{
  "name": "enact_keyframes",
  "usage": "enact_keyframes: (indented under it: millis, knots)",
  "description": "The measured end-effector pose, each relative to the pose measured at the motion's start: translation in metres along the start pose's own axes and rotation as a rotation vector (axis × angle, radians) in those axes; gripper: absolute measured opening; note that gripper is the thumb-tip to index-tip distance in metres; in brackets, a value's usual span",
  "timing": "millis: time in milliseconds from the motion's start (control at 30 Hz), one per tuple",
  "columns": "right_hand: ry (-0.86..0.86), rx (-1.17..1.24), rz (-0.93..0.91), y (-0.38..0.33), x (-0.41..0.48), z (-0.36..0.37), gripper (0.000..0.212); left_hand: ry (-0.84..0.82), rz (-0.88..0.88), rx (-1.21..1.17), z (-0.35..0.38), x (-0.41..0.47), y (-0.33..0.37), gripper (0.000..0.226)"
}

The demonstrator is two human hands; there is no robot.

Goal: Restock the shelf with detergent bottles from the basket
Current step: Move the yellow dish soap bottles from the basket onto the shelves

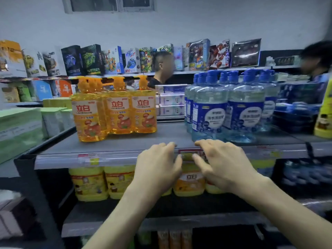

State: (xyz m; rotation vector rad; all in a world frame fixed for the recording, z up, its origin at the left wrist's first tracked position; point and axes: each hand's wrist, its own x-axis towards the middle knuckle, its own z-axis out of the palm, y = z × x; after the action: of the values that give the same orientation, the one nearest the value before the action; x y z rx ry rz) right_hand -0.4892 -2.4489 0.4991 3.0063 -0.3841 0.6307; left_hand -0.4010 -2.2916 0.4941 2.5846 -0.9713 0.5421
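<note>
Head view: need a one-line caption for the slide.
Empty left hand and right hand reach the front edge of the top shelf, at the gap between orange detergent bottles and blue bottles.

The lower-shelf orange bottle (189,182) is partly hidden.

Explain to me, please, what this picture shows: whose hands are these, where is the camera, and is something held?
There is no machine here. A person wears one camera on the head, so you look forward and down along their own arms. The left hand and the right hand reach to the front edge of the top shelf, fingers loosely bent; neither holds anything. On that shelf stand orange detergent bottles at the left and blue bottles at the right, with a bare gap between. Below, yellow bottles stand on the lower shelf. The basket is not in view.
</note>
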Motion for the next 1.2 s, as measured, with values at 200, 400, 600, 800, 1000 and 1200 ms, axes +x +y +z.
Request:
enact_keyframes:
  millis: [200, 400, 600, 800, 1000, 1200]
  knots:
    - [-0.146, -0.135, 0.215, 0.11, -0.091, 0.014, 0.046, -0.199, 0.153, -0.03, 0.074, -0.014, 0.123, 0.038]
    - [-0.317, -0.088, 0.448, 0.213, -0.191, 0.038, 0.039, -0.465, 0.34, -0.106, 0.151, -0.035, 0.236, 0.041]
    - [-0.381, -0.066, 0.695, 0.284, -0.283, 0.06, 0.04, -0.62, 0.557, -0.1, 0.212, -0.057, 0.344, 0.035]
    - [-0.453, -0.063, 0.912, 0.349, -0.359, 0.083, 0.042, -0.761, 0.747, -0.117, 0.27, -0.079, 0.447, 0.042]
    - [-0.48, -0.088, 1.109, 0.407, -0.406, 0.086, 0.042, -0.877, 0.944, -0.161, 0.317, -0.084, 0.54, 0.044]
    - [-0.455, -0.072, 1.3, 0.458, -0.439, 0.086, 0.041, -0.935, 1.105, -0.192, 0.359, -0.091, 0.617, 0.047]
